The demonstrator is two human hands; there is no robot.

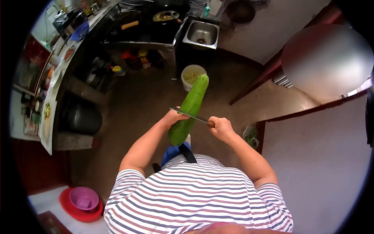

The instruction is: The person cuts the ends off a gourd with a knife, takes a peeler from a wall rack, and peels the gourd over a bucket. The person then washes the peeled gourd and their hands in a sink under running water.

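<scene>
A long green gourd (193, 100) is held up in front of my body, its narrow end pointing away from me. My left hand (175, 117) grips it from the left side around the middle. In my right hand (221, 128) is the wooden handle of a knife (196, 117). The blade lies across the gourd, over my left thumb area; whether it cuts into the skin I cannot tell. Below the gourd's far end, a white bucket (193, 74) with pale scraps inside stands on the floor.
A steel sink (201, 34) sits beyond the bucket, beside a dark stove counter (144, 33) with a pan (166, 16). Along the left runs a curved counter (47, 128) with dishes. A plastic bag of greens (250, 137) lies by the right wall. Pink and red basins (82, 201) are at lower left.
</scene>
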